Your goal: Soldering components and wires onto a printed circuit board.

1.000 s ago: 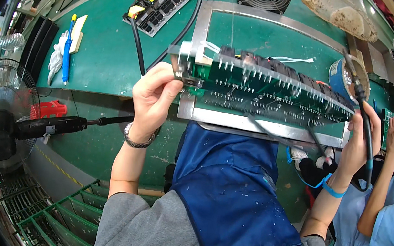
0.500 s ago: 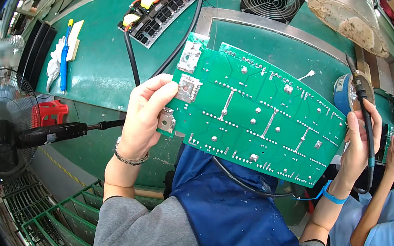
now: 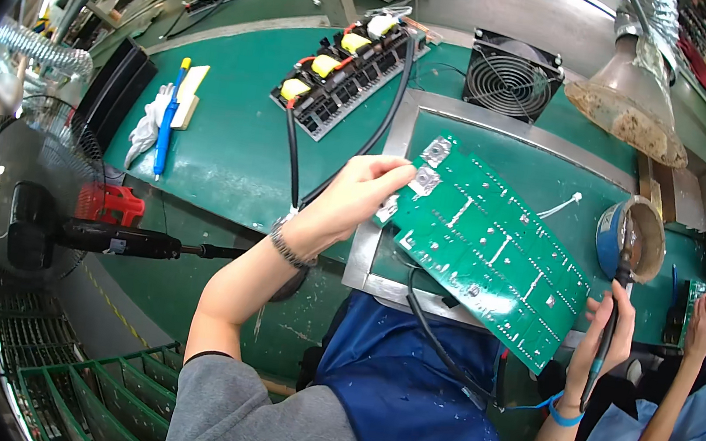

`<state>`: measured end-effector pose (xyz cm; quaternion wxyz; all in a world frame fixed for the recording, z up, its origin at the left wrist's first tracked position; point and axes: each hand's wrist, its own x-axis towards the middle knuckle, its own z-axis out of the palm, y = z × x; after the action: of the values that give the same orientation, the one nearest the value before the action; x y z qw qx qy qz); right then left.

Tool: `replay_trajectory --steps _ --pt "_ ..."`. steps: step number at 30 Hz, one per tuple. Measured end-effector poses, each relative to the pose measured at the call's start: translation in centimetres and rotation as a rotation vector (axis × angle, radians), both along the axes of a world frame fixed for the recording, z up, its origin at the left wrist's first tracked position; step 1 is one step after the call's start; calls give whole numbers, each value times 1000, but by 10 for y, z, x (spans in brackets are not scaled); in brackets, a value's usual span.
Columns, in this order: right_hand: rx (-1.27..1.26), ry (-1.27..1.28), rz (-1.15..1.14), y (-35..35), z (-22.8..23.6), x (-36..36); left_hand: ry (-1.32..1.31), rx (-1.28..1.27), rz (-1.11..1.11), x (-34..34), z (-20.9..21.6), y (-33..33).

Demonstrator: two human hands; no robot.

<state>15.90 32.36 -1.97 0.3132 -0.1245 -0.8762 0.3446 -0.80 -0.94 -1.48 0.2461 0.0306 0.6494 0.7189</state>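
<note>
My left hand (image 3: 354, 196) grips the left end of a large green circuit board (image 3: 491, 246), solder side up, tilted over a metal frame (image 3: 393, 142) on the green bench. My right hand (image 3: 603, 326) holds a black soldering iron (image 3: 610, 327) upright by the board's right end, its tip near a blue round tin (image 3: 633, 239). A black cable runs from under the board down over my blue apron (image 3: 411, 395).
A second board with yellow parts (image 3: 345, 70) lies at the back, a black square fan (image 3: 509, 83) and a fume funnel (image 3: 626, 113) further right. A blue pen and white cloth (image 3: 163, 118) lie left. A black screwdriver tool (image 3: 117, 238) hangs near a standing fan. Another person's arm (image 3: 685, 385) works at right.
The board has been flipped from component side up in the frame to solder side up, then swung to the right and lower. My right hand stays at its right end with the iron.
</note>
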Motion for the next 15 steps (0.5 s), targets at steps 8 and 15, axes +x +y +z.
replay_trajectory --steps 8,15 --pt "-169 145 -56 -7 -25 5 361 -579 -337 -42 26 -7" --pt "-227 279 -130 -18 -44 -1 799 -578 254 -124 92 -101"
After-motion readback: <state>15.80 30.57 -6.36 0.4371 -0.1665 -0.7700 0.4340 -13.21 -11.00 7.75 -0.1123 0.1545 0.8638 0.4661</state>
